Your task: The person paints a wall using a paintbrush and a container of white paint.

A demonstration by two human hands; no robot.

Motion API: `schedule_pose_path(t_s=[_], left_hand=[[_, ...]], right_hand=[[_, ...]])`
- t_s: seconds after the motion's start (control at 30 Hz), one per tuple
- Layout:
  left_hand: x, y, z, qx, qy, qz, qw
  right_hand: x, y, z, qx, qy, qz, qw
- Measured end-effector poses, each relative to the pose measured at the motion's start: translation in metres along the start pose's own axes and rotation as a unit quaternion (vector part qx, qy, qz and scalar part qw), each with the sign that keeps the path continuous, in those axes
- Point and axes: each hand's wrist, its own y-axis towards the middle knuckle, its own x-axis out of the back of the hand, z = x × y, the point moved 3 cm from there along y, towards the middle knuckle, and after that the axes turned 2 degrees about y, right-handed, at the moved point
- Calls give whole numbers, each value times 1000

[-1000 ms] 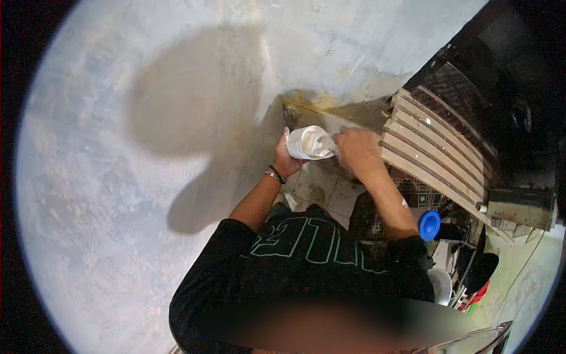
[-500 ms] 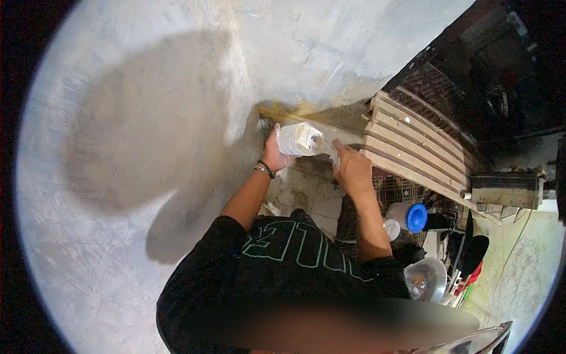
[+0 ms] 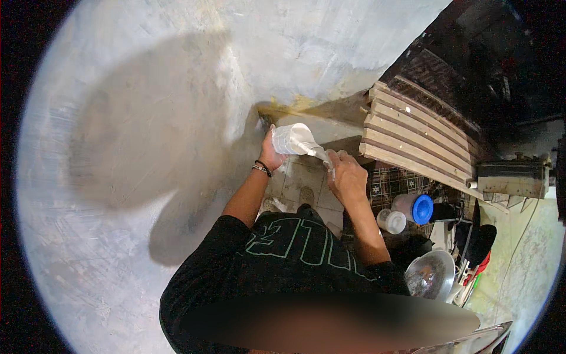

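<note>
My left hand [image 3: 271,156] is wrapped around a white plastic tub [image 3: 285,140], which is tilted with its mouth to the right. White paste shows at the tub's mouth. Closed around a white-smeared putty knife [image 3: 320,154] is my right hand [image 3: 349,178], whose fingers also carry white smears. The blade reaches from my fingers to the tub's rim; its handle is hidden in my grip. Both hands are in front of my body, near the corner of the pale wall [image 3: 318,56].
A slatted wooden bench top [image 3: 415,133] stands to the right. Beside it are a blue-lidded container [image 3: 422,209], a small white-lidded jar [image 3: 395,222] and a metal pan [image 3: 431,274]. A metal box [image 3: 512,179] sits further right. Floor tiles [image 3: 293,177] show below my hands.
The putty knife has moved from inside the tub's mouth to its right rim, and more white now coats it. My right hand has shifted slightly left and turned.
</note>
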Motion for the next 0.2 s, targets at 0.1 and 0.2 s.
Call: schedule_pose_path(t_s=[0.1,0.2], left_hand=[[10,-6,4,11,13,46,999],[21,-14,7,48,70,-9,996]], right_hand=[[-9,0,-2,35,-25,30,999],[-31,0,-9,7,-59,66,996]])
